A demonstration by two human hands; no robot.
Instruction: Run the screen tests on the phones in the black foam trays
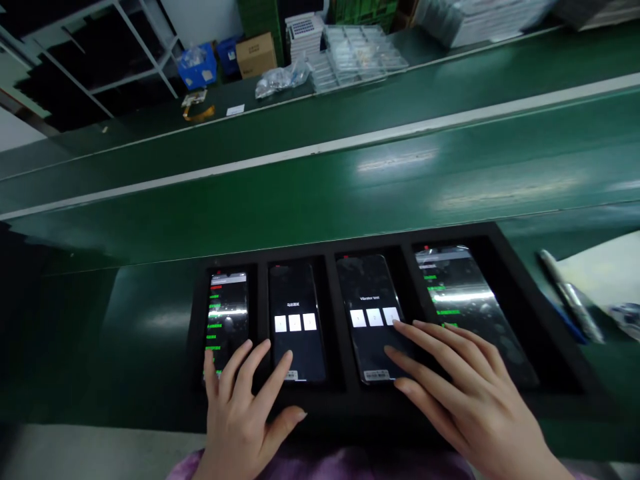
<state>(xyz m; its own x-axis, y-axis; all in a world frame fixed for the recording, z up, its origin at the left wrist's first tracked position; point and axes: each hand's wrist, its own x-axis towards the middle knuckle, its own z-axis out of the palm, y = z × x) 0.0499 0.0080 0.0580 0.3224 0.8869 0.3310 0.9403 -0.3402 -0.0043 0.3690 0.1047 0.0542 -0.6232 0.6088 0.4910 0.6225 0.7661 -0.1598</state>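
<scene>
Several phones with lit screens lie in a black foam tray (330,287). My left hand (245,407) is open, fingers spread over the lower parts of the leftmost phone (227,313) and the second phone (295,347). The second phone shows three white squares. My right hand (470,380) is open over the third phone (367,280), headed "Vibrator test"; one fingertip is at its rightmost white square. That hand also covers part of the rightmost phone (460,280), which lists green lines, like the leftmost one. Exact fingertip contact is hard to tell.
Pens (575,300) and a white sheet (605,267) lie right of the tray. Beyond a pale rail (320,148) are clear plastic trays (355,53), a plastic bag (283,80), a cardboard box (256,55) and a blue bin (197,67).
</scene>
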